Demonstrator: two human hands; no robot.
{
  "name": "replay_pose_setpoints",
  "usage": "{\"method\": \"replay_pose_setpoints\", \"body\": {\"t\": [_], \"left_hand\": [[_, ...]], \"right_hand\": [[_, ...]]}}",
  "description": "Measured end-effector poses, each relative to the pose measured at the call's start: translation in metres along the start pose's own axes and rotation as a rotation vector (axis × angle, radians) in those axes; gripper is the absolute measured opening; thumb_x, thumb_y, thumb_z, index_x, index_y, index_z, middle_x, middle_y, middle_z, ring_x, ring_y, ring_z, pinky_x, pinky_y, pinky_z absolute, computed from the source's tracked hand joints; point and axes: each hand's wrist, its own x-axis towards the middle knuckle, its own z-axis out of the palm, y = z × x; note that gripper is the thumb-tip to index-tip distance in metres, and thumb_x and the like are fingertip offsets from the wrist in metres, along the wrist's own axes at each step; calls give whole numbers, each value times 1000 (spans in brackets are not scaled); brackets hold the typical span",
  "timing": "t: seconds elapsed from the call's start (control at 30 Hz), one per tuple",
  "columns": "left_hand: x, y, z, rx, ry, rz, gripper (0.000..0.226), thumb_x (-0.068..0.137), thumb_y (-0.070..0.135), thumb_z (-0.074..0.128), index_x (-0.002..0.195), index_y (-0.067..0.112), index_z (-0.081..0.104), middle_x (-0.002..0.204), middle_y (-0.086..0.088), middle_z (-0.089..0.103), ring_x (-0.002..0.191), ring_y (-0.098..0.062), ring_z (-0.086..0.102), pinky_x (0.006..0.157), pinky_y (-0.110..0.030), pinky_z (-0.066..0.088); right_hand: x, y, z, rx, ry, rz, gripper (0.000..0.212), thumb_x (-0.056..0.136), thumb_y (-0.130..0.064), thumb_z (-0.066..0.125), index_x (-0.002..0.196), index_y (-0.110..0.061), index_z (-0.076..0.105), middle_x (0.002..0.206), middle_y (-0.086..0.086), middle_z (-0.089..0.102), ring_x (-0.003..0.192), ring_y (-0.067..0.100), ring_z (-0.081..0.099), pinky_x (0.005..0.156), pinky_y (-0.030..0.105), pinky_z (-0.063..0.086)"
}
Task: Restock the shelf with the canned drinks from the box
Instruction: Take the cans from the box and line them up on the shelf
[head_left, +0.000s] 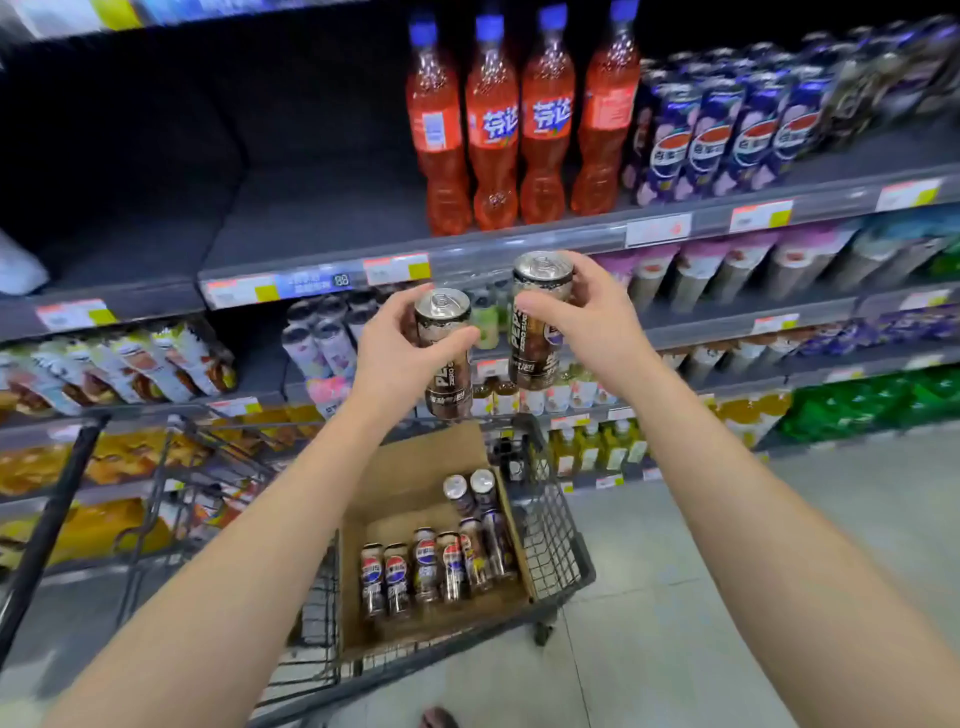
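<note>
Below the dark grey store shelf (half bare), left hand and right hand each wrap a tall black "PEPSI" can.

1. Left hand: its fingers cover part of the print on the left can.
2. Right hand: it covers the right side of the right can.
3. Price tags along the shelf edge: print blurred, unreadable.
4. Cans at the shelf's right end: smeared by blur.
5. Shopping cart: its near end is cut off by the bottom edge.

1 head view (wide-angle) looks forward and down, close to the shelf.
</note>
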Motion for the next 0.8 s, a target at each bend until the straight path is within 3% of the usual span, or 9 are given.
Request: {"method": "replay_pose_setpoints", "body": {"t": [0.1, 0.17, 0.23, 0.3, 0.4, 0.5, 0.6, 0.67, 0.8], "left_hand": [[-8, 56, 46, -11, 6, 49, 52, 73, 34, 94, 111, 33, 58, 96, 12, 65, 76, 10, 58, 75, -17, 48], [-14, 93, 80, -11, -7, 96, 49, 72, 42, 93, 108, 33, 60, 92, -5, 66, 77, -5, 59, 73, -30, 52], [-19, 129, 116, -18, -4, 140, 49, 71, 47, 93, 108, 35, 64, 96, -9, 70, 80, -21, 63, 75, -38, 53], [-23, 163, 153, -45, -7, 171, 46, 72, 46, 92, 108, 34, 67, 98, -1, 73, 82, -15, 67, 72, -32, 54], [-23, 205, 203, -74, -27, 203, 51, 72, 52, 90, 114, 35, 67, 94, 8, 66, 83, -9, 61, 71, -23, 46], [-20, 237, 247, -95, -62, 208, 56, 73, 55, 88, 120, 36, 65, 102, 9, 61, 90, -7, 57, 74, -22, 43], [-14, 262, 288, -141, -93, 210, 59, 70, 55, 90, 120, 34, 66, 110, 3, 67, 97, -10, 62, 79, -25, 46], [-7, 276, 312, -153, -113, 215, 61, 69, 54, 91, 120, 33, 66, 109, -1, 68, 97, -13, 64, 78, -26, 48], [11, 301, 357, -184, -151, 239, 50, 69, 50, 92, 111, 38, 69, 95, -7, 72, 87, -11, 69, 78, -31, 55]], "right_hand": [[-12, -23, -69, 18, 18, -45, 55, 80, -37, 84, 129, -29, 62, 114, -5, 73, 102, 12, 69, 87, 30, 56], [-20, -34, -118, 12, 22, -73, 44, 82, -34, 83, 122, -32, 64, 112, -2, 73, 102, 16, 69, 87, 32, 57], [-27, -39, -166, -12, 37, -101, 46, 81, -39, 83, 123, -30, 65, 112, 4, 72, 103, 22, 68, 91, 39, 57], [-32, -42, -214, -41, 71, -105, 66, 77, -49, 83, 134, -27, 59, 113, 6, 70, 102, 18, 68, 93, 42, 56], [-41, -47, -279, -86, 99, -86, 72, 80, -50, 81, 140, -25, 52, 110, -4, 67, 94, -1, 64, 86, 26, 56], [-49, -52, -334, -106, 141, -82, 73, 76, -53, 83, 137, -25, 53, 111, -3, 67, 101, 12, 65, 86, 35, 56], [-49, -54, -380, -107, 180, -79, 56, 79, -45, 83, 124, -24, 58, 110, 0, 70, 98, 17, 67, 80, 36, 59], [-43, -52, -406, -124, 208, -90, 59, 76, -48, 84, 126, -26, 61, 111, 3, 72, 99, 21, 69, 88, 45, 58], [-23, -46, -454, -132, 257, -67, 75, 69, -57, 84, 133, -29, 58, 112, -3, 71, 101, 16, 68, 90, 46, 58]]}}
